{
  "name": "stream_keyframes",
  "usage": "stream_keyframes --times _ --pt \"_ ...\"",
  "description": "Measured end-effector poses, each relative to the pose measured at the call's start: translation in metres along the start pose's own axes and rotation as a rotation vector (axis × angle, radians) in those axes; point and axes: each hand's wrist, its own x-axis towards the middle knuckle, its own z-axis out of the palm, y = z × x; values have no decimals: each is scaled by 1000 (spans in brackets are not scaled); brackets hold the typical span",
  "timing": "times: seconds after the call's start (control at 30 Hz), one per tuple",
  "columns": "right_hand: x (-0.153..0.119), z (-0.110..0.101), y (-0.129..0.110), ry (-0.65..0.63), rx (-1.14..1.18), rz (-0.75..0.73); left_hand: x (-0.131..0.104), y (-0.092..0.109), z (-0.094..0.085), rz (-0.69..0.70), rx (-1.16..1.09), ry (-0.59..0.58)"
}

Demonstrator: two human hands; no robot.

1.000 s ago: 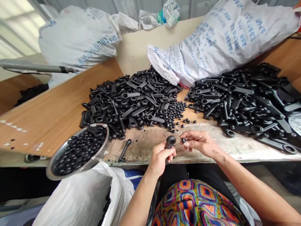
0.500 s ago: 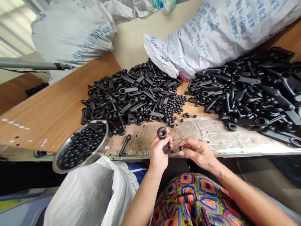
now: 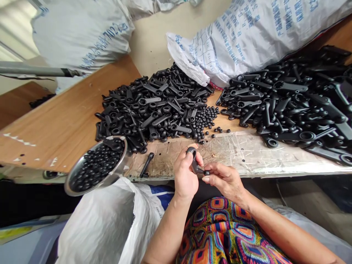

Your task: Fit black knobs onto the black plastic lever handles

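My left hand (image 3: 186, 179) is closed round a black plastic crank handle (image 3: 194, 161) with a ring at its upper end. Its narrow tip points right, toward my other hand. Between the thumb and fingers of my right hand (image 3: 227, 179) is a small black ball knob (image 3: 206, 172), which meets the handle's tip. Whether the knob is seated on the tip, I cannot tell. A single black handle (image 3: 147, 165) lies on the bench edge to the left. Beyond my hands is a heap of black handles (image 3: 154, 110), with loose black knobs (image 3: 205, 119) at its right side.
A metal bowl (image 3: 125, 154) of knobs sits at the left bench edge, above an open white sack (image 3: 96, 220). Another heap of black handles (image 3: 288, 102) covers the right side. Printed white sacks (image 3: 233, 40) lie behind, and a grey pole (image 3: 35, 69) juts in from the left.
The knob in my right hand has moved left to the handle's tip. My left hand has turned the handle so its narrow end points right. The view has shifted slightly.
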Motion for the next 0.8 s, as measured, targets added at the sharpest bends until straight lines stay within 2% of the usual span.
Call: stream_keyframes --times 0.23,0.5,0.7,0.8 --pt "-3 -3 0 18 -88 -10 -3 8 -1 7 -28 -52" --pt "-6 -3 1 -8 -47 -25 -5 2 -1 32 -28 -36" --pt "-11 -2 9 1 87 72 -11 -5 1 145 38 -18" --pt "-13 -2 9 20 25 16 -16 -8 1 188 65 -18"
